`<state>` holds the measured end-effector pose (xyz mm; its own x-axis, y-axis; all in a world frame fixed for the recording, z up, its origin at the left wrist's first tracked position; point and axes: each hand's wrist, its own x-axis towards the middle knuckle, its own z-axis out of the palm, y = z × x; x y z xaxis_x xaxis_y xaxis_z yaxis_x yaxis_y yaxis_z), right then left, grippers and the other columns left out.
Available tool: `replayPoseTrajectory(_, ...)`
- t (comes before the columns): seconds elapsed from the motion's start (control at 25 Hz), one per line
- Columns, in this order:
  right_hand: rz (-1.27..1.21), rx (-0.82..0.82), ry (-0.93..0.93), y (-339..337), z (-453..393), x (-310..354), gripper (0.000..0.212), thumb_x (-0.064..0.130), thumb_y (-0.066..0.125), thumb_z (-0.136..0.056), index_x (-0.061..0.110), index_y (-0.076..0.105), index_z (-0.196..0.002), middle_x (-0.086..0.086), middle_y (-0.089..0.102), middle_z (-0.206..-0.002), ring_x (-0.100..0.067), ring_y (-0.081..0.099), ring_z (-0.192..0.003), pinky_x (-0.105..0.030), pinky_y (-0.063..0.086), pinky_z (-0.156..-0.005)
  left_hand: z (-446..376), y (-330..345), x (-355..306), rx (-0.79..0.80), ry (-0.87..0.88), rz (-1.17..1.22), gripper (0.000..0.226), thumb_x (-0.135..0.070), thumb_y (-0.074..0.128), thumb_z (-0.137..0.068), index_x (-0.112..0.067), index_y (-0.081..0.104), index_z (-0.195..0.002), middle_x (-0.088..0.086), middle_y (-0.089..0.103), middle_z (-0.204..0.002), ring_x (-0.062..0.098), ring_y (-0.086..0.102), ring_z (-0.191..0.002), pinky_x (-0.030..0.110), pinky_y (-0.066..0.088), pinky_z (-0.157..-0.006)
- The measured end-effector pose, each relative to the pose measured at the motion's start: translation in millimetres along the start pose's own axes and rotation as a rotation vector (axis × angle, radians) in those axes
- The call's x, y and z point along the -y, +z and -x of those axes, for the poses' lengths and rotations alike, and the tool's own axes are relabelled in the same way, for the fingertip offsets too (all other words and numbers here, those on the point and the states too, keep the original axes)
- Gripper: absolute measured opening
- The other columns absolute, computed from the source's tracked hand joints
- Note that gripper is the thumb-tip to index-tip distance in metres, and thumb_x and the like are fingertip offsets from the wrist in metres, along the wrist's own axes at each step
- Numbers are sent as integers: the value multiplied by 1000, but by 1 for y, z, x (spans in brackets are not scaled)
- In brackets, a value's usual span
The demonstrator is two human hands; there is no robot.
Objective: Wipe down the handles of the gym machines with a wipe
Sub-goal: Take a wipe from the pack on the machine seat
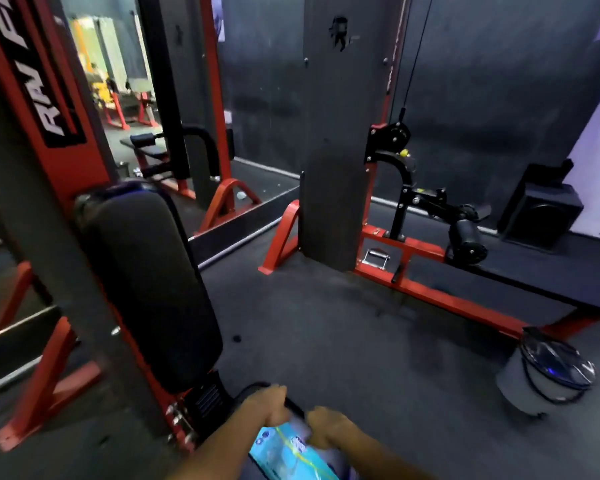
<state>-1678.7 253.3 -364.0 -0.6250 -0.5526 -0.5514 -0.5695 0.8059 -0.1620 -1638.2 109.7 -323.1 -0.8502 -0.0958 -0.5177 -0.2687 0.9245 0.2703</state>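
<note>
In the head view, the floor [343, 341] was dark grey matting, scuffed and mottled, and everything else is placed here against the tall grey weight-stack column [336, 150] that stood on it near the middle of the room. A red steel base frame [440, 299] ran from the column's foot out to its right, with a small chrome handle [378, 258] lying inside the frame just beside the column. Right of the column stood a black pulley arm [399, 174] with a padded roller [466, 242] lower down. Farther right sat a black speaker box [541, 216] against the dark wall [482, 81]. Left of the column a mirror [146, 98] showed red benches in a brighter space. Nearer the camera and left of the column rose a black back pad [146, 289] on a red and grey upright. A grey bin [541, 379] with a dark liner stood below and right of the column.

At the bottom edge, well below the column, the left hand [267, 407] curled round a dark bar. The right hand [329, 427] pinched the blue wipe packet [291, 452], which lay between the forearms. No loose wipe could be made out; blur hid the detail.
</note>
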Motion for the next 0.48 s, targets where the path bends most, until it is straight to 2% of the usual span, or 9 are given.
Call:
replayPoseTrajectory(0.24,-76,131,-81,45,-38,-14,49,23,52,-90,-2,42,-131,-24,43,-136,-36,44,-124,-38,36,-102,-36,44,22,87,-68,100,63,-29,52,-95,-1,27,-146,16,32,-151,26,33,-138,30,27,-111)
replayPoseTrajectory(0.4,-80,178,-100,66,-50,-15,52,21,52,-89,3,37,-136,-20,41,-136,-34,41,-125,-38,34,-104,-53,70,39,170,-115,135,55,-25,54,-94,-1,37,-140,17,38,-147,25,38,-135,26,27,-107)
replayPoseTrajectory(0.48,-78,143,-119,73,-53,-16,50,17,53,-87,4,39,-133,-18,43,-131,-34,43,-123,-39,37,-101,-56,81,43,192,-130,135,50,-24,54,-93,-2,42,-136,16,42,-143,25,41,-132,26,29,-104)
